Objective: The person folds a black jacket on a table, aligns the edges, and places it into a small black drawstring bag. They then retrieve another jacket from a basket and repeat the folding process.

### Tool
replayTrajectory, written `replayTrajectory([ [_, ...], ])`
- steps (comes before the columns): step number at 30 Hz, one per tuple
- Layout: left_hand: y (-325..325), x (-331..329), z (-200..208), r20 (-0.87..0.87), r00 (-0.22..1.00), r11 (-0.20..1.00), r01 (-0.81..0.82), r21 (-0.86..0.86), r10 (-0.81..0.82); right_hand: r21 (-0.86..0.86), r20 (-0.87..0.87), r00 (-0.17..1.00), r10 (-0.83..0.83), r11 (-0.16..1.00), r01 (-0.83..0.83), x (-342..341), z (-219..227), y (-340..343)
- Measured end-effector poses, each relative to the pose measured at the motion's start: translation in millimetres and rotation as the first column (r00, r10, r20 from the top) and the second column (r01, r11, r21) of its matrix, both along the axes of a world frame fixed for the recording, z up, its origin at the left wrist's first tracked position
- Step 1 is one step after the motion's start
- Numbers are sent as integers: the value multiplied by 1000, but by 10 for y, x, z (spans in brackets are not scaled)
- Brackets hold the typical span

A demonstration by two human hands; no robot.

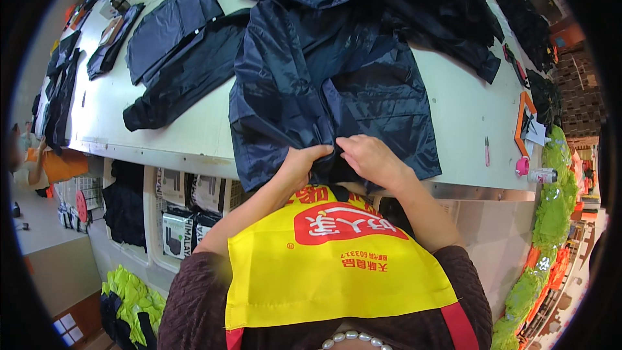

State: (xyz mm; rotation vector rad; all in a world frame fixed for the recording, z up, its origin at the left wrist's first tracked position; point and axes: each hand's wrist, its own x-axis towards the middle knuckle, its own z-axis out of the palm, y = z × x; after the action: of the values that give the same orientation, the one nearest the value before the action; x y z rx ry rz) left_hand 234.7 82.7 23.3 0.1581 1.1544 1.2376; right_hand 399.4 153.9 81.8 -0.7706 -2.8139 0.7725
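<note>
A person works at a big white table (460,133) with two bare hands. The shiny navy jacket (275,65) is right under the fingers, and most of it spreads out past them on the table top. Its bottom part hangs over the table's near edge. The left hand (299,163) has its thumb laid flat and pointing at the other hand, and it pinches the middle edge of the jacket. Its other fingers curl down, partly hidden, so nobody can tell just how they sit. The right hand (374,157) is just beside it. Its thumb and pointer finger pinch the jacket too, with the other fingers bent in

Far to the left of the fingers, a dark folded garment (168,26) lies on the table. Well to the right of the fingers are small pink snips (486,151), and past those is a clear bottle (543,175) with a pink cap (522,166). Below the fingers, nearer the person, is a yellow apron (337,291). Lower down and to the left of the fingers, packs in plastic (176,234) sit in a white crate (149,220)
</note>
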Motion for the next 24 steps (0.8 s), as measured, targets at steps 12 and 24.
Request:
replayTrajectory([
  [12,-42,-133,275,-63,994,985,83,-154,-94,189,-448,878,-168,942,277,-382,-199,613],
  [24,-254,-2382,-254,-880,247,890,327,-319,-406,259,105,603,-790,608,751,1538,-758,1520],
])
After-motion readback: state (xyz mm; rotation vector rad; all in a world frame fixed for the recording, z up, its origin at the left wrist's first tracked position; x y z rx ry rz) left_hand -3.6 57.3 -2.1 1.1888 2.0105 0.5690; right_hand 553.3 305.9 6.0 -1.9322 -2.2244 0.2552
